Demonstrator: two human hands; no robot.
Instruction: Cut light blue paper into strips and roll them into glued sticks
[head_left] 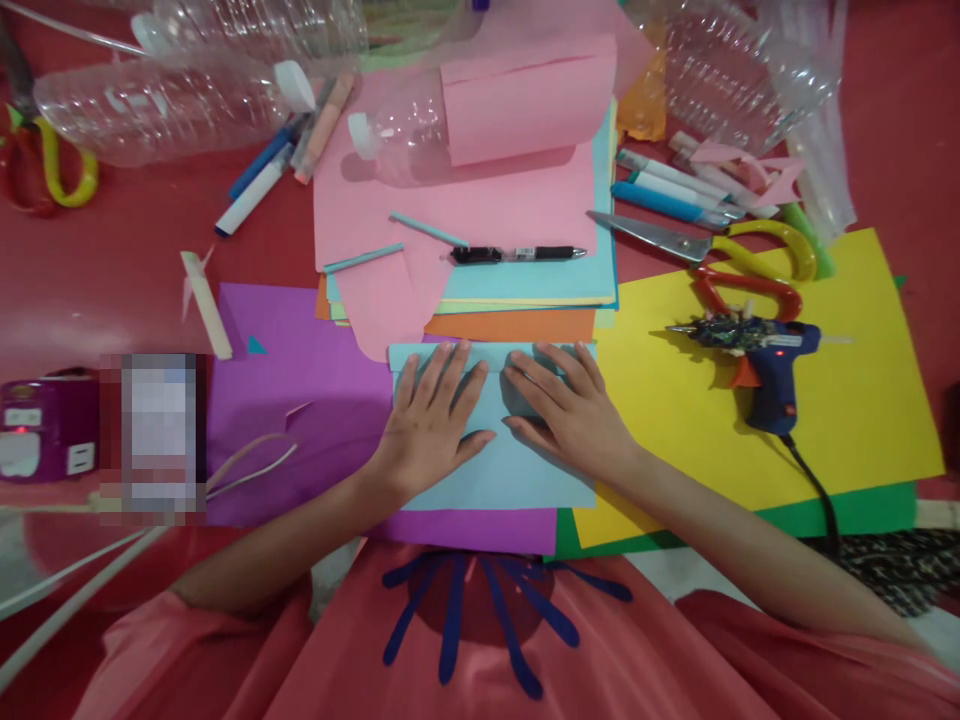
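Observation:
A light blue sheet of paper point(495, 470) lies in front of me with a narrow strip folded over along its far edge. My left hand point(427, 425) rests flat on its left half, fingers spread and fingertips on the folded strip. On the right half lies my right hand point(574, 405), also flat, its fingertips touching the same fold. Neither hand grips anything. Under the blue sheet are purple paper point(292, 400) and yellow paper point(750, 480).
A glue gun point(772, 370) and scissors point(697, 245) lie to the right. Beyond the sheet are a black pen point(517, 254), stacked coloured paper point(525, 215) and a pink-wrapped bottle point(409, 125). Clear bottles point(165, 105) and markers point(259, 190) lie far left, a purple power adapter point(56, 425) nearer.

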